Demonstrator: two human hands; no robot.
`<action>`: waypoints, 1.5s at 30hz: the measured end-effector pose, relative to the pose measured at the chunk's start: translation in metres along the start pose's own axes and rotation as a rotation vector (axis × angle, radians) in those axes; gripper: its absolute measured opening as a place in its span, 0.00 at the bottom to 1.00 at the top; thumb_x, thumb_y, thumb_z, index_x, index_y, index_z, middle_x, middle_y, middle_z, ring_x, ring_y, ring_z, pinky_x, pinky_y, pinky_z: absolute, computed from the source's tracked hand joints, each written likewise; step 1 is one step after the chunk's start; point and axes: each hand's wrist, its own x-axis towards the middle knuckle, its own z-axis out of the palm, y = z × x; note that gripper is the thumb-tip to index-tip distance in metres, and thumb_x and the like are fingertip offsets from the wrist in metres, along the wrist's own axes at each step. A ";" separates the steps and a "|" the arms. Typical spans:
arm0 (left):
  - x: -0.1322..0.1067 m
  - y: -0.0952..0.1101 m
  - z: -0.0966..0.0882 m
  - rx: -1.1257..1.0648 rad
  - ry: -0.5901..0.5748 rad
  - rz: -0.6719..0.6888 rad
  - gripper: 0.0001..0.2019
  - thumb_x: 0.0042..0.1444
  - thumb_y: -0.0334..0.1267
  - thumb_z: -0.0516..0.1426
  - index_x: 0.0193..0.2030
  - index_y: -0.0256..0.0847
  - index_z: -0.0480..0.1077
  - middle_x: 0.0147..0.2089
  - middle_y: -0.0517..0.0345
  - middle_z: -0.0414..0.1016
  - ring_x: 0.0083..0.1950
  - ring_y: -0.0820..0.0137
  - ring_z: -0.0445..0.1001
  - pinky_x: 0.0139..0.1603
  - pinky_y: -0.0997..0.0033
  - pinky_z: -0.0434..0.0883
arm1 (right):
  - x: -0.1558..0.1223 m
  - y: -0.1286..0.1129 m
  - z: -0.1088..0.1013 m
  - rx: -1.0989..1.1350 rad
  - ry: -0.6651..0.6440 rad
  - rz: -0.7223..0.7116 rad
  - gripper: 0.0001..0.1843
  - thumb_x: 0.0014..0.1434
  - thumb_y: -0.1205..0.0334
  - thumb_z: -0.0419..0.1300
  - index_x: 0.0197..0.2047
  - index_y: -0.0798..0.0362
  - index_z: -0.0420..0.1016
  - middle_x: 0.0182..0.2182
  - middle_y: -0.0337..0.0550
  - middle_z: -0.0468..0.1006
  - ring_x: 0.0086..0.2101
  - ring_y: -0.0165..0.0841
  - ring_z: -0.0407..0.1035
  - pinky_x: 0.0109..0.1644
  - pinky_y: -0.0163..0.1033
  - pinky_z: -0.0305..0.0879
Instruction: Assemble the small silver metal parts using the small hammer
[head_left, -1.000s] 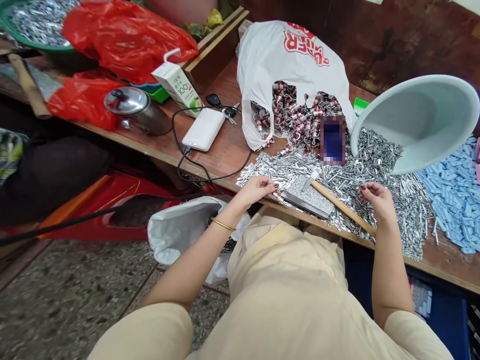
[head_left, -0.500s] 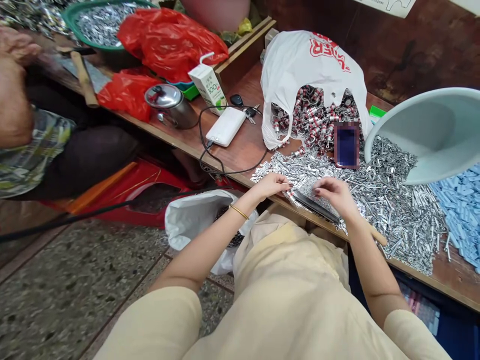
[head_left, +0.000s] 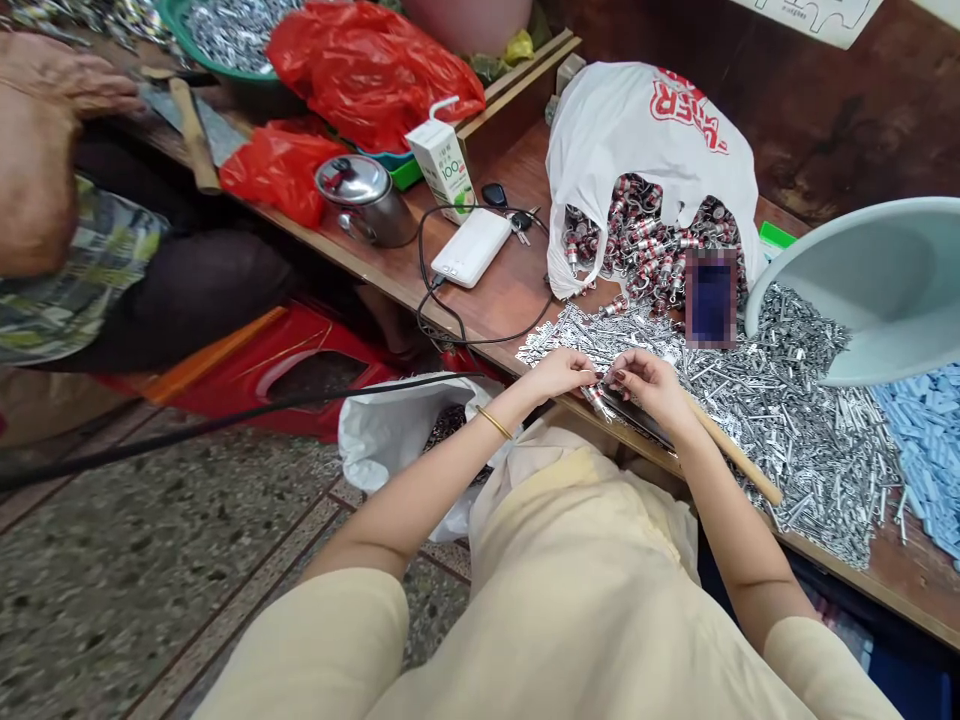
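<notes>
My left hand (head_left: pixel 564 374) is closed in a pinch at the table's front edge. A small red-and-silver metal piece (head_left: pixel 597 401) hangs from its fingertips. Close beside it, my right hand (head_left: pixel 648 386) is also pinched, its fingertips almost meeting the left ones; what they grip is too small to make out. Under the right hand lies a dark, long tool, partly hidden, and a wooden handle (head_left: pixel 739 457) sticks out to the right of that wrist. Loose silver metal parts (head_left: pixel 795 450) are heaped around both hands.
A white plastic bag (head_left: pixel 592 110) spills red-and-silver pieces behind my hands. A tilted grey tub (head_left: pixel 885 290) and blue pieces (head_left: pixel 926 440) lie right. Left are a power bank (head_left: pixel 471 247), a drink carton (head_left: pixel 441 165), a metal cup (head_left: pixel 371 205) and a seated person (head_left: pixel 67 190).
My right hand has moved left and down to the left hand, its fingers closing to a pinch. The dark tool is now mostly covered by it. The view has shifted slightly.
</notes>
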 end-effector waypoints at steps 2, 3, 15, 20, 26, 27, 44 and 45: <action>0.000 -0.001 0.000 0.005 0.008 0.005 0.07 0.45 0.39 0.61 0.26 0.37 0.74 0.24 0.61 0.73 0.26 0.73 0.70 0.28 0.75 0.65 | -0.003 -0.006 -0.004 -0.111 0.027 -0.072 0.07 0.61 0.60 0.56 0.40 0.50 0.75 0.34 0.40 0.79 0.34 0.33 0.73 0.38 0.38 0.68; 0.000 -0.001 0.000 0.009 0.007 0.010 0.07 0.45 0.39 0.61 0.26 0.37 0.74 0.23 0.61 0.72 0.26 0.73 0.69 0.28 0.75 0.65 | -0.004 -0.010 -0.006 -0.203 0.029 -0.126 0.08 0.61 0.63 0.56 0.40 0.50 0.76 0.36 0.41 0.80 0.36 0.34 0.73 0.42 0.40 0.69; -0.001 0.004 0.001 -0.014 -0.006 0.023 0.13 0.47 0.43 0.65 0.22 0.37 0.71 0.21 0.61 0.71 0.26 0.72 0.71 0.26 0.76 0.64 | 0.014 -0.023 -0.002 -0.711 -0.215 -0.259 0.16 0.58 0.78 0.58 0.36 0.50 0.83 0.36 0.44 0.83 0.38 0.37 0.74 0.44 0.40 0.67; -0.003 0.004 0.001 0.002 0.025 0.025 0.12 0.47 0.42 0.65 0.22 0.37 0.72 0.20 0.61 0.71 0.26 0.72 0.71 0.26 0.76 0.64 | 0.013 -0.018 -0.006 -0.616 -0.167 -0.272 0.15 0.58 0.78 0.59 0.36 0.50 0.82 0.35 0.42 0.82 0.38 0.35 0.74 0.44 0.39 0.66; 0.000 0.000 0.000 -0.009 -0.016 0.028 0.09 0.46 0.40 0.62 0.22 0.37 0.71 0.21 0.62 0.70 0.24 0.74 0.67 0.26 0.76 0.61 | 0.013 -0.016 -0.004 -0.664 -0.174 -0.208 0.13 0.55 0.78 0.59 0.34 0.51 0.79 0.34 0.42 0.82 0.37 0.36 0.74 0.42 0.38 0.64; 0.000 0.000 0.000 -0.020 -0.018 0.028 0.09 0.46 0.40 0.62 0.22 0.37 0.71 0.21 0.62 0.70 0.24 0.74 0.67 0.26 0.76 0.61 | 0.014 -0.016 -0.003 -0.679 -0.152 -0.206 0.13 0.55 0.78 0.58 0.33 0.51 0.78 0.34 0.42 0.82 0.37 0.36 0.73 0.43 0.39 0.64; -0.005 0.010 -0.002 -0.188 -0.072 -0.053 0.07 0.46 0.36 0.63 0.23 0.36 0.73 0.21 0.62 0.72 0.25 0.75 0.70 0.30 0.77 0.69 | 0.009 -0.009 0.007 -0.761 -0.083 -0.193 0.14 0.56 0.78 0.55 0.33 0.51 0.77 0.35 0.45 0.81 0.39 0.39 0.72 0.43 0.40 0.61; -0.006 0.012 -0.002 -0.189 -0.073 -0.060 0.07 0.45 0.35 0.64 0.22 0.36 0.73 0.21 0.62 0.72 0.25 0.76 0.70 0.29 0.78 0.69 | 0.009 -0.009 0.007 -0.777 -0.085 -0.187 0.14 0.55 0.78 0.55 0.33 0.51 0.77 0.35 0.46 0.81 0.39 0.39 0.72 0.43 0.39 0.61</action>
